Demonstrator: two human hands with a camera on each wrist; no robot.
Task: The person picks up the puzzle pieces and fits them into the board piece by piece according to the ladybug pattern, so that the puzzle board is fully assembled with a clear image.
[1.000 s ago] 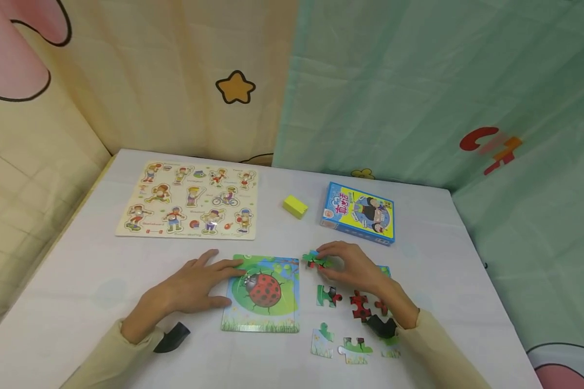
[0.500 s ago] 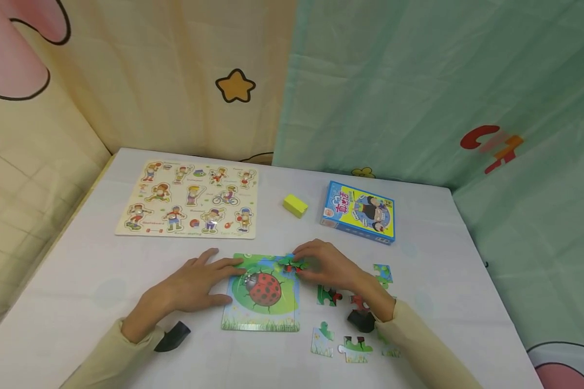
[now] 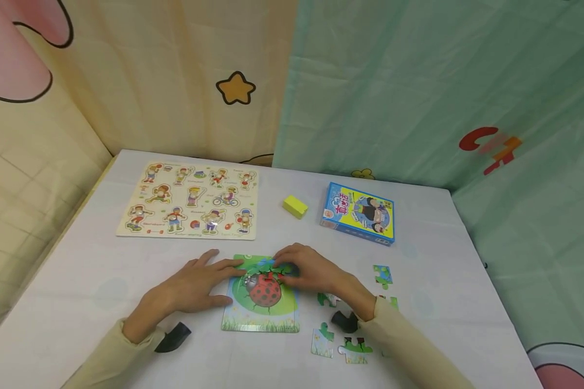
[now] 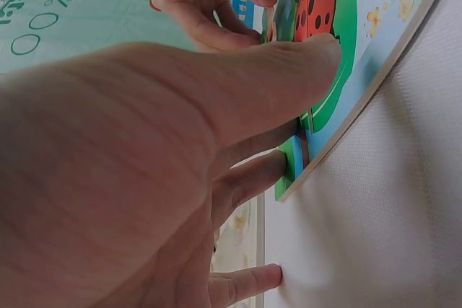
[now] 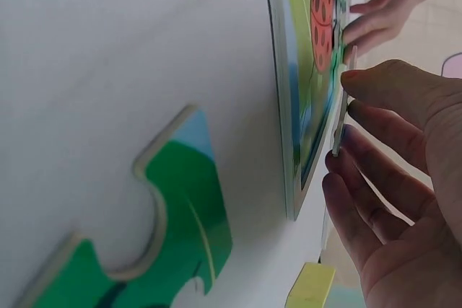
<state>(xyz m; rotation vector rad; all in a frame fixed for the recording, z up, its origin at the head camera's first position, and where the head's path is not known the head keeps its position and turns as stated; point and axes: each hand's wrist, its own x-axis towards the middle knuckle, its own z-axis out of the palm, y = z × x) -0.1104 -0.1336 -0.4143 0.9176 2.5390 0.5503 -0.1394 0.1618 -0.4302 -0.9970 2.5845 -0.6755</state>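
Observation:
A ladybug puzzle board [image 3: 260, 320] lies flat at the middle front of the table. My left hand [image 3: 187, 286] rests at its left side, fingers extended, with fingertips over its upper left part and the thumb at its left edge. Above the board's upper right part, my right hand [image 3: 316, 273] pinches a green, blue and red jigsaw piece [image 3: 271, 270]. Seen from the right wrist, that jigsaw piece [image 5: 342, 117] is edge-on between thumb and fingers, tilted off the board. Several loose jigsaw pieces [image 3: 355, 351] lie right of the board, some partly hidden by my right forearm.
At the back left lies a pale board with cartoon sports figures [image 3: 204, 216]. A yellow block [image 3: 295, 207] and a blue-and-yellow box [image 3: 359, 213] sit behind the right hand. Curtains [image 3: 394, 97] hang beyond the table's far edge.
My right hand has carried the jigsaw piece leftward, from beside the board to over its upper right part. The left hand has stayed in place.

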